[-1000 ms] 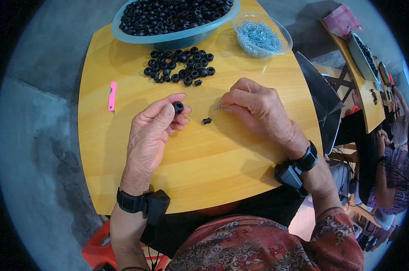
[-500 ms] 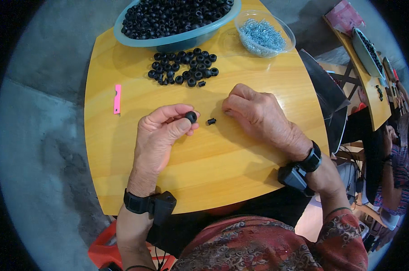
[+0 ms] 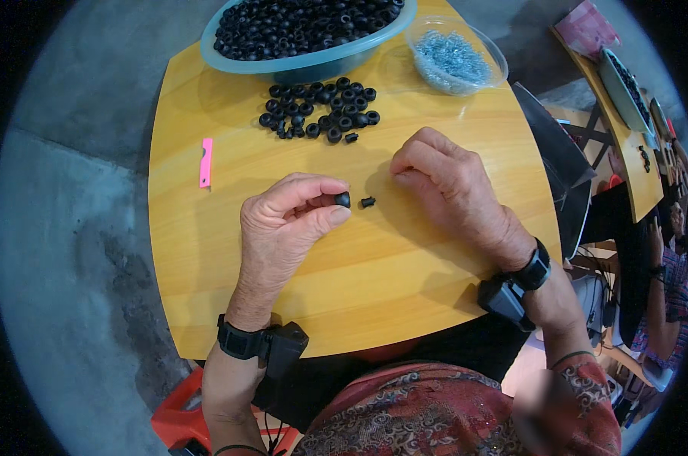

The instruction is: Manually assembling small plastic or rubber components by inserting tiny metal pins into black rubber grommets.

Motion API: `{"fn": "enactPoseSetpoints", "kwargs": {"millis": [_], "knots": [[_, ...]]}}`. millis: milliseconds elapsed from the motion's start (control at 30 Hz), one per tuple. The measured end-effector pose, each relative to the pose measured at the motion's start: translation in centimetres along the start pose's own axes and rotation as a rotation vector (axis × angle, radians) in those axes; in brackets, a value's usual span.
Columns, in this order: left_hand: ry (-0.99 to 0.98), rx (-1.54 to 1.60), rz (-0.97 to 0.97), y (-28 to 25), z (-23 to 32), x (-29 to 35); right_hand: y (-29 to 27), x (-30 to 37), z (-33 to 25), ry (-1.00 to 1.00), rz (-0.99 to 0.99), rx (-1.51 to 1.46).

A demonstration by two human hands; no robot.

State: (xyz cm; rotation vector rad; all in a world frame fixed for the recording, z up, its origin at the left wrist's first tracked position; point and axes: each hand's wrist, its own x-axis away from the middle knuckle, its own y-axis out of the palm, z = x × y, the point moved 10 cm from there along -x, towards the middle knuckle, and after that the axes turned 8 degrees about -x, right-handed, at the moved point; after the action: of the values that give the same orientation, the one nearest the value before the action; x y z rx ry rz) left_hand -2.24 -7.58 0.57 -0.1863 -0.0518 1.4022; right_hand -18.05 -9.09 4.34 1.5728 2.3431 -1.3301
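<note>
My left hand (image 3: 283,228) is closed over the yellow table, pinching a small black ring-shaped piece (image 3: 342,199) between thumb and fingertips. The piece is turned so its rounded side shows. Just right of it, a small black spool-shaped plug (image 3: 367,202) lies on the tabletop. Beyond the plug and to the right, my right hand (image 3: 458,186) has its fingers curled together above the wood. Whatever those fingertips may hold is hidden. A loose group of black ring-shaped pieces (image 3: 333,134) lies ahead of both hands.
A pale blue basin (image 3: 298,64) full of black pieces stands at the far edge. Beside it is a clear plastic bowl (image 3: 497,70) with small silvery springs (image 3: 452,59). A pink strip (image 3: 206,162) lies on the left. At far right, another person sits by a second table (image 3: 639,182).
The whole view has shifted slightly. My left hand has turned the black piece, so its hole no longer faces up, and brought it nearer the plug. The right hand stays curled.
</note>
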Motion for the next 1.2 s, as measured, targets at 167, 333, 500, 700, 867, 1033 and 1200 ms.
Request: {"fn": "enactPoseSetpoints", "kwargs": {"millis": [167,333,500,700,867,1033,1200], "knots": [[-0.058,0.022,0.029,-0.1,-0.7,0.2,-0.3,-0.1,0.2,0.006,0.030,-0.058],[-0.125,0.009,0.045,-0.3,-0.9,0.3,-0.9,-0.1,0.4,0.007,0.086,-0.053],[-0.099,0.062,0.086,-0.8,-1.0,0.3,-1.0,-0.3,0.6,0.016,0.094,-0.044],[-0.095,0.085,0.042,-0.4,-1.0,0.1,-0.8,-0.1,1.2,0.087,0.041,0.034],[-0.135,0.092,0.078,-0.6,-1.5,0.0,0.2,0.1,0.8,-0.005,-0.040,0.200],[-0.158,0.130,0.062,-0.6,-1.9,0.2,0.5,0.1,0.9,0.019,-0.090,0.198],[-0.157,0.187,0.054,-0.9,-2.3,0.0,0.5,0.1,0.9,0.019,-0.108,0.168]]}}
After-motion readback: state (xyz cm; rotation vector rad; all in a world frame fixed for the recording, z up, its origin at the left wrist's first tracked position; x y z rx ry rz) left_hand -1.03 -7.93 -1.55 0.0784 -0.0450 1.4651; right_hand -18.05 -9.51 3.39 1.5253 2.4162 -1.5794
